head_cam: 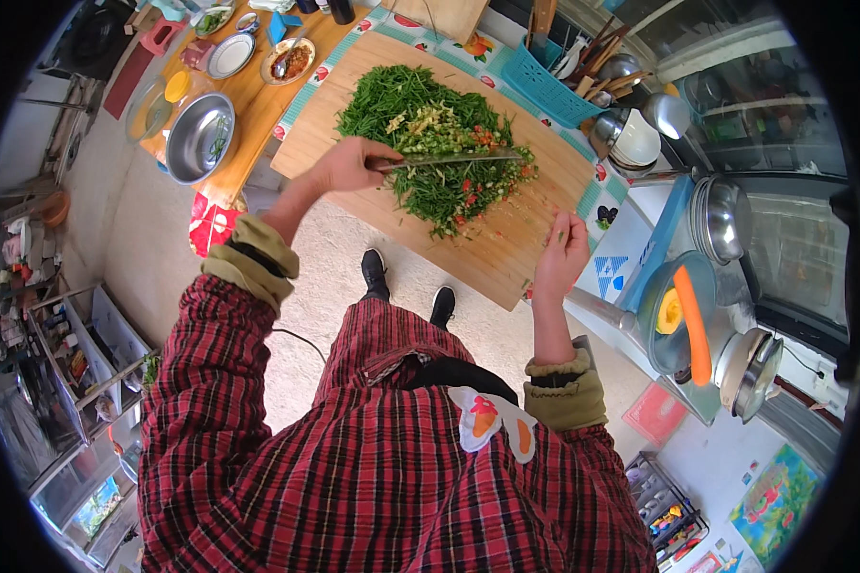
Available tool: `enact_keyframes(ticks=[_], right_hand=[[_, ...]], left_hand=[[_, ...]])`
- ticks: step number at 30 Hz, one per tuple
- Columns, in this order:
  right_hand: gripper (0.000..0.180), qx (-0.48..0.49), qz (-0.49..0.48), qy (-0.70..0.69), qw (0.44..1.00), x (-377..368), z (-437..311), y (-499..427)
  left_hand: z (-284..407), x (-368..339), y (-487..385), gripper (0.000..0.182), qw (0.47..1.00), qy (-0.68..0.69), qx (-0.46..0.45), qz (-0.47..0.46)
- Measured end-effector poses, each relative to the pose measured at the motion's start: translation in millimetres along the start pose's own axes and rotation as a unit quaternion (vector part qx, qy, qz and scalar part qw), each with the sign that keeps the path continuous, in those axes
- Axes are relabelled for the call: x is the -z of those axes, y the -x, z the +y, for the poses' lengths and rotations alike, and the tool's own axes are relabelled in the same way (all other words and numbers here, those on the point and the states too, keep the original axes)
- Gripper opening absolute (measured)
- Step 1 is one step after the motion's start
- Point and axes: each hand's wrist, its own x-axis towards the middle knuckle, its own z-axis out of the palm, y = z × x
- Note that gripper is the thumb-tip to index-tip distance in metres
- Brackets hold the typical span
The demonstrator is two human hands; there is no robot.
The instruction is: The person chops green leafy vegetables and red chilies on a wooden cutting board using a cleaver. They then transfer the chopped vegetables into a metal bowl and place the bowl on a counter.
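Observation:
My left hand point(347, 165) grips the handle of a kitchen knife point(459, 157). The blade lies across a heap of chopped green leafy stalks point(401, 93), pointing right. Chopped pale yellow bits, light green pieces and red pieces point(484, 136) lie on the heap around the blade, and some are scattered to its right. The heap rests on a large wooden cutting board point(545, 157). My right hand point(562, 247) is at the board's near right edge, fingertips drawn together, with a small green bit at them.
Left of the board, a wooden table holds a steel bowl point(201, 140), a plate of red sauce with a spoon point(288, 61) and an empty-looking plate point(231, 56). A blue basket of utensils point(550, 86) stands behind. Stacked bowls point(634, 140) and a basin with a carrot point(691, 322) are at right.

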Motion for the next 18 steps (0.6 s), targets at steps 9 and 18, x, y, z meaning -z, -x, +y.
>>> enact_keyframes(ticks=[9,18], right_hand=[[0.017,0.005,0.002,-0.011,1.000,-22,5,13],[0.015,0.060,0.083,-0.029,0.994,6,-15,-30]], left_hand=[[-18,57,-14,0.042,0.971,0.186,0.093,-0.118],[24,-102,58,0.046,0.992,-0.037,-0.091,0.085]])
